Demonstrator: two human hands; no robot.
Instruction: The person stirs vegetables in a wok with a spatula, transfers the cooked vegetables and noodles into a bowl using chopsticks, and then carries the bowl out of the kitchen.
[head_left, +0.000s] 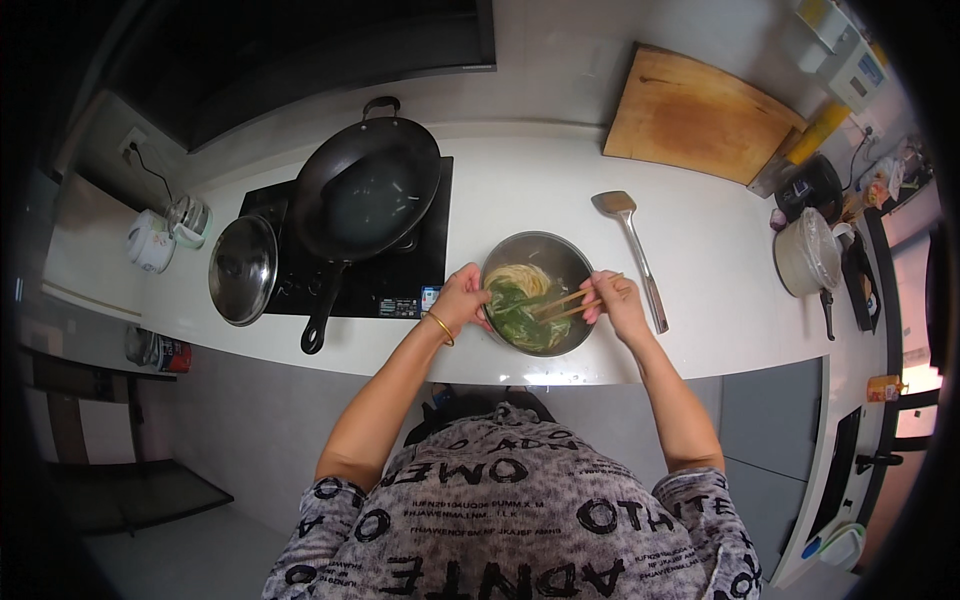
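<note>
A round metal pot (576, 253) stands near the front edge of the white counter. Inside it lie pale noodles (529, 279) and green leafy vegetables (517, 321). My left hand (461, 300) grips the pot's left rim. A pair of wooden chopsticks (568, 302) is held in my right hand (613, 301) over the pot's right side, their tips down among the greens. Just right of that hand, a metal spatula (637, 251) rests on the counter. The pot's bottom is hidden by the food.
A black wok (367, 187) holding some liquid sits on the induction cooktop (424, 255), its long handle reaching towards the front edge. A lid (244, 270) lies left of it. Against the wall leans a wooden cutting board (694, 112). At right stands a plastic-covered saucepan (806, 255).
</note>
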